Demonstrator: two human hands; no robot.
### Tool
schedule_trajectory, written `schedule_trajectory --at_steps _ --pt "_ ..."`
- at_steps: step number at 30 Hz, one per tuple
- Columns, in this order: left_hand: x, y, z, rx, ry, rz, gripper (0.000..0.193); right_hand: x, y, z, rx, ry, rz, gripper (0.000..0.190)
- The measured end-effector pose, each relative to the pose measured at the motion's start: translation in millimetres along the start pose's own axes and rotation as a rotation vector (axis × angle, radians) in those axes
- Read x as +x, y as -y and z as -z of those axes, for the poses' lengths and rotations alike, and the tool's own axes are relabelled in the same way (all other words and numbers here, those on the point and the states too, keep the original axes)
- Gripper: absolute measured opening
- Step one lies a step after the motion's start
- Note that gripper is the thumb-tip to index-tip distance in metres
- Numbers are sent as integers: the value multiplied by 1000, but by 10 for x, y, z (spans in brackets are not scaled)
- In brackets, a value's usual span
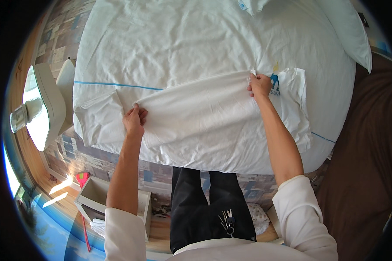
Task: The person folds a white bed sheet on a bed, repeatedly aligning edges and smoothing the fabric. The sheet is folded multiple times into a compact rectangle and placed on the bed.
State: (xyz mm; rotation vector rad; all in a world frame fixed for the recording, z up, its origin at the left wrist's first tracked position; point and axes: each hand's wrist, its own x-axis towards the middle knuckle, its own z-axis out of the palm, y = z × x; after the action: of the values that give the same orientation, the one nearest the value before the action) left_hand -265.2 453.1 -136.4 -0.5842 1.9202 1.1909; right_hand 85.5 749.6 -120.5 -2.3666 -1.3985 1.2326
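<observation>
A white cloth (199, 111) lies over the near part of a bed with white bedding (189, 39). My left hand (135, 118) pinches the cloth's top left corner. Higher and to the right, my right hand (259, 85) grips its top right corner, so that the upper edge runs slanting between both hands. Crumpled white fabric lies at either side, and the part on the right bears a blue printed figure with lettering. Whether these parts belong to the held cloth I cannot tell. A thin blue stripe (117, 84) crosses the bedding behind my left hand.
White pillows (346, 29) lie at the bed's upper right. Brown fabric (362, 156) hangs or lies along the right side. On the left stand a pale chair-like piece (49, 98) and an open white drawer or box (98, 194). The floor has a patchwork wood pattern.
</observation>
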Motion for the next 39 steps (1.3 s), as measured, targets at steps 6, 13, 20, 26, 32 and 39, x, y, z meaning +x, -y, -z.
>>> schedule_trajectory --at_steps 6,13,20,26,32,39 --pt "-502 166 -190 646 -276 -930 46 -276 -54 29 -395 -340 372 41" --pt "-1117 830 -600 1201 220 -1404 51 -1440 -472 -830 -421 -8 1173 67" --pt "-724 1064 -556 1270 235 -1530 50 -1182 -866 -774 -522 46 1161 66" --pt "-650 1118 -551 1284 237 -1517 49 -586 -1083 -298 -586 -99 1146 66" --pt "-718 1027 -555 1279 281 -1462 49 -431 -1112 -174 -645 -150 1048 72" --pt "-1049 954 -839 1080 422 -1501 47 -483 -1078 -214 -788 -151 1036 74"
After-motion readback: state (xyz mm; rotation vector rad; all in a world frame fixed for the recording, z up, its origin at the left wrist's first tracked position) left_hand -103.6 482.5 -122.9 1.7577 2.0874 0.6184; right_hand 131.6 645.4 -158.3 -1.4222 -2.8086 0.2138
